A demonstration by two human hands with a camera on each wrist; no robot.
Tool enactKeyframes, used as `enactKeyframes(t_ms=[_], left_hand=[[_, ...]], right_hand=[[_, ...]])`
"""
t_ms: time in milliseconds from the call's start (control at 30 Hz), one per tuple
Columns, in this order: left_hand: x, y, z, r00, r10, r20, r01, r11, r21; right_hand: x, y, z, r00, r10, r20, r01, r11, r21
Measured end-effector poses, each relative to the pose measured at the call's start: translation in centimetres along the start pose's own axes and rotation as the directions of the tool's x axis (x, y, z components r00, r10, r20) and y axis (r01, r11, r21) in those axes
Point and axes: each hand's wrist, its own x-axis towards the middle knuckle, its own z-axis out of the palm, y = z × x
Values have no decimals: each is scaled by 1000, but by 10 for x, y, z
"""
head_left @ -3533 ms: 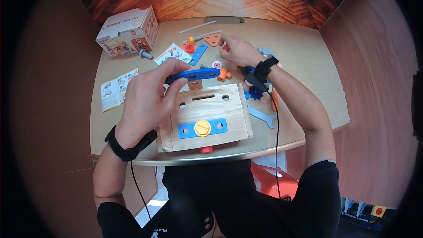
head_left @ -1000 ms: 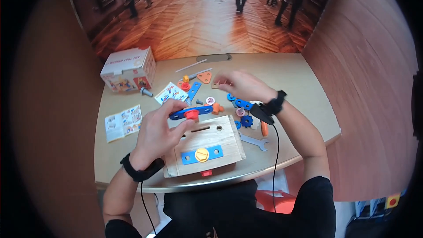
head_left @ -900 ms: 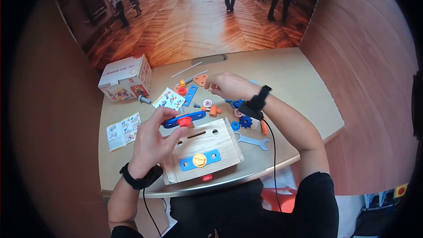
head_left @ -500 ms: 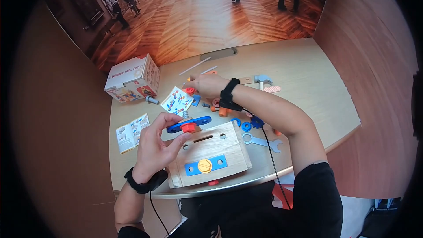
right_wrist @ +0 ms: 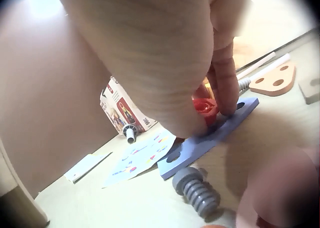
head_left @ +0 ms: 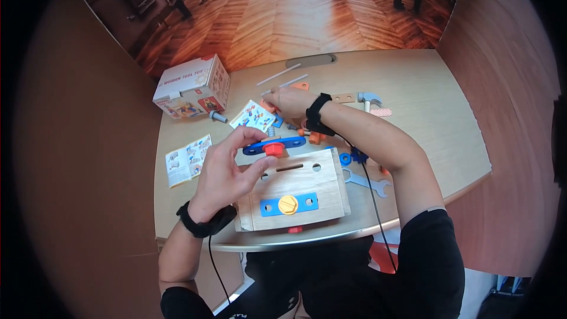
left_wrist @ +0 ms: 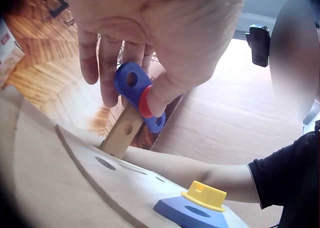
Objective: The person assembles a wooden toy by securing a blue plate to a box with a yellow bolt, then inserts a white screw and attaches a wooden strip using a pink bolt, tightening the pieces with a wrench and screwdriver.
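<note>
My left hand (head_left: 227,171) pinches a dark blue holed strip (left_wrist: 131,83) with a red bolt (head_left: 273,149), its thumb on the bolt head. The strip lies against an upright wooden strip (left_wrist: 121,133) at the far side of the wooden box (head_left: 304,177). On the box, a yellow bolt (head_left: 288,204) sits in a lighter blue strip (head_left: 306,202). My right hand (head_left: 289,103) is beyond the box, its thumb and fingers closed around a red nut (right_wrist: 205,106) by a blue strip (right_wrist: 192,149); the fingertip contact is partly hidden.
A toy carton (head_left: 192,88), a grey bolt (head_left: 218,117) and leaflets (head_left: 188,160) are at the left. A grey wrench (head_left: 369,183), hammer (head_left: 370,98) and blue nut (head_left: 345,159) lie right of the box. White rods (head_left: 279,75) lie at the back.
My right hand has moved left from the back middle to the red nut. A red bolt now shows in the dark blue strip held by my left hand. The head view has shifted.
</note>
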Motion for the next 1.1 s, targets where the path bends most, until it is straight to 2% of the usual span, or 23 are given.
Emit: enactKeyframes(t_ms=[33,67,100,133,167,233,367,433,500,633,700,767,833,867,933,967,1000,1033,1100], left_hand=[[0,-1,0,1000,-9,-8,9,1000,-7],[-1,-2,1,1000,4,-12,-4,1000,-13],[-2,-3,1,1000,17,-20,-17,1000,-20],[-2,1,1,999,21,-41,-22,1000,-2],[-4,0,0,998,10,-59,-11,1000,-14],[-5,-1,0,999,6,-42,-4,999,44],[-4,-2,2,996,56,-71,-57,998,-13],[-4,-3,2,992,115,-58,-113,993,30],[-5,2,1,999,-34,-40,32,998,-46],[-8,1,0,996,-76,-43,76,997,-9],[-8,-8,4,989,87,-116,-79,994,77],[-8,-11,6,986,99,-133,-89,993,77],[-8,-11,6,983,112,-145,-102,992,76],[-8,-11,5,984,113,-135,-100,990,104],[-7,-7,3,985,118,-125,-101,986,131],[-7,-3,1,996,45,-79,-36,994,106],[-7,0,0,999,-28,-31,31,996,85],[-7,0,0,999,-28,-32,30,996,85],[-6,-1,-1,999,-32,-21,34,994,99]], right_hand=[[-3,-4,-4,999,2,-52,0,1000,24],[-18,-32,-34,981,192,0,-187,959,211],[-15,-19,-28,981,129,-143,-78,944,322],[-21,-24,-39,978,194,-72,-102,751,652],[-29,-28,-52,971,237,25,-132,447,885],[-54,-55,-81,941,306,146,-158,14,987],[-84,-82,-94,964,193,181,-188,17,982],[-85,-90,-91,963,157,220,-225,19,974],[-85,-98,-88,957,132,258,-263,17,965],[-80,-94,-89,962,42,269,-269,-15,963],[-78,-93,-90,965,11,260,-260,16,965],[-78,-96,-92,968,-13,250,-249,41,968],[-79,-110,-101,968,115,222,-246,293,924],[-77,-108,-102,968,116,221,-246,296,923],[-72,-101,-105,959,16,285,-245,559,792],[-71,-100,-104,959,18,283,-245,560,791],[-70,-103,-104,963,38,267,-233,617,751],[-69,-105,-103,966,56,251,-222,671,707],[-72,-113,-110,965,82,248,-239,664,708]])
